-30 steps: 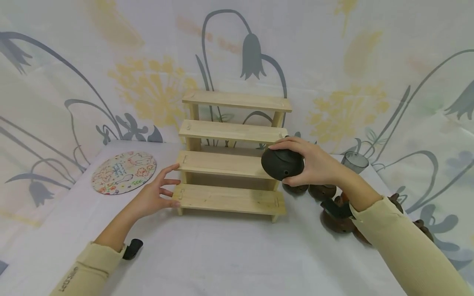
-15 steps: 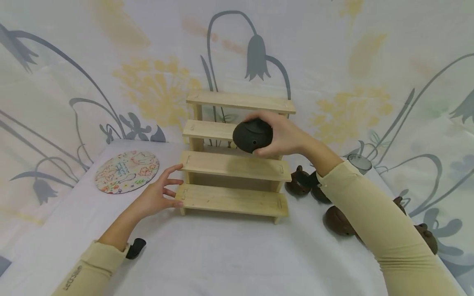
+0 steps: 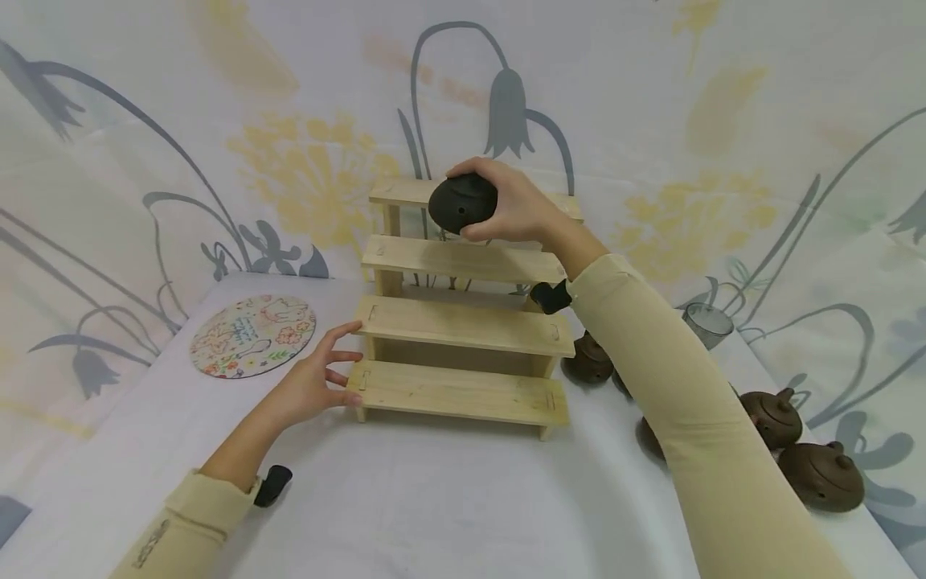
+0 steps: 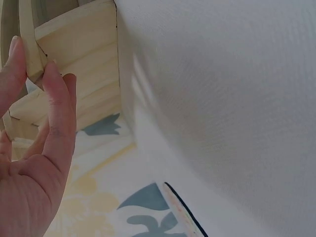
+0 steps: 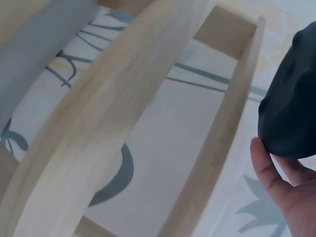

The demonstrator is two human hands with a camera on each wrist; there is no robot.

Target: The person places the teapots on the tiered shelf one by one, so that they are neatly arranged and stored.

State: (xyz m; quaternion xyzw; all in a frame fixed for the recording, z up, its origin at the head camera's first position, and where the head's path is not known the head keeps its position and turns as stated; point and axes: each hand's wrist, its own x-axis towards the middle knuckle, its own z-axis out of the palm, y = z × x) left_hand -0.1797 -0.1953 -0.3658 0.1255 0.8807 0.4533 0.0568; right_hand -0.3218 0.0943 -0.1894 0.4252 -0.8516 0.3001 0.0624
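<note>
While my left hand [image 3: 307, 390] is gripping the wooden stand [image 3: 463, 322], probably steadying it, my right hand [image 3: 517, 207] is clasping the dark pot [image 3: 457, 203] round its side at upper centre, presumably leaving its base free

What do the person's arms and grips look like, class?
The left sleeve and right sleeve are pale beige; the left carries dark lettering, too blurred to read. A black piece juts from the left sleeve's end, another from the right's. Left grip and right grip are gloveless.
</note>
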